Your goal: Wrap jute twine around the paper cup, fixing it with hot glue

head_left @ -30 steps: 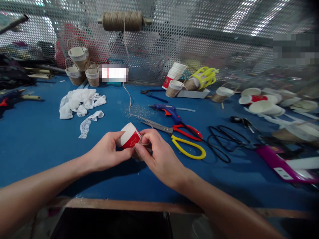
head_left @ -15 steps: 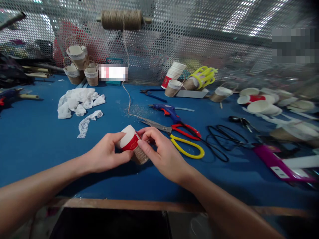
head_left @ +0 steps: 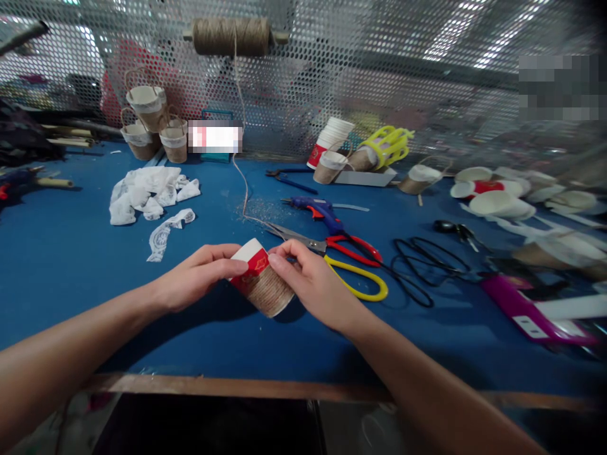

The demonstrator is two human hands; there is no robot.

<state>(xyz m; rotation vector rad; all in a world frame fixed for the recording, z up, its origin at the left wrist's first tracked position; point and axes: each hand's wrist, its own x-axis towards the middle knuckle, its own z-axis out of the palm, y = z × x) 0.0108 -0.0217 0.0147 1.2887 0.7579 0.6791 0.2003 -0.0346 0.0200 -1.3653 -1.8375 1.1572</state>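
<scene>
A red and white paper cup (head_left: 262, 282) lies on its side between my hands, its lower half wound with brown twine. My left hand (head_left: 195, 277) grips the cup's white end with closed fingers. My right hand (head_left: 313, 285) pinches the cup at the edge of the twine wrap. A strand of twine (head_left: 245, 189) runs from the cup up to a twine spool (head_left: 233, 36) on the mesh wall. Red and yellow handled scissors (head_left: 344, 265) lie just right of my right hand.
A blue glue gun (head_left: 319, 211) lies behind the scissors, with a black cable (head_left: 420, 268) to the right. White lace scraps (head_left: 148, 193) sit at the left. Twine-wrapped cup baskets (head_left: 150, 121) stand at the back left; paper cups (head_left: 493, 193) crowd the right. The table edge (head_left: 246, 385) runs below.
The cup has been turned in my hands, so more of its twine-wrapped part shows toward me. Both hands have kept their grip on it.
</scene>
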